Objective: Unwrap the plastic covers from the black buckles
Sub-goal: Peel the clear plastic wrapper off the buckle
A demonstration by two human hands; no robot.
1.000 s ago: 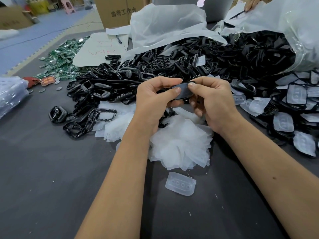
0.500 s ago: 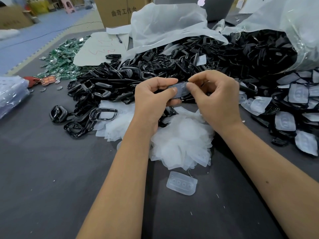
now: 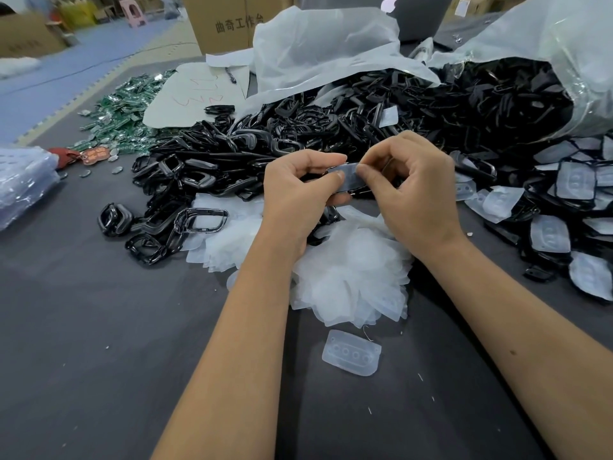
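My left hand (image 3: pixel 298 190) grips a black buckle still in its clear plastic cover (image 3: pixel 348 175), held over the table's middle. My right hand (image 3: pixel 411 190) pinches the cover's upper right edge between thumb and forefinger. Most of the buckle is hidden by my fingers. Under my hands lies a heap of removed clear covers (image 3: pixel 345 280), and one cover (image 3: pixel 351 356) lies alone nearer to me. A large pile of bare black buckles (image 3: pixel 232 161) spreads to the left and behind. Covered buckles (image 3: pixel 577 194) lie at the right.
A big clear bag (image 3: pixel 564 44) spills black buckles at the back right. White wrapping sheet (image 3: pixel 318 51), a cardboard box (image 3: pixel 229 24) and a laptop stand behind. Green tags (image 3: pixel 122 111) lie back left, stacked plastic bags (image 3: pixel 23 180) at the left edge of the grey table (image 3: pixel 99 343).
My right hand has lifted and shifted from gripping the buckle's end to pinching the cover's top edge. The left hand keeps its hold, almost unmoved.
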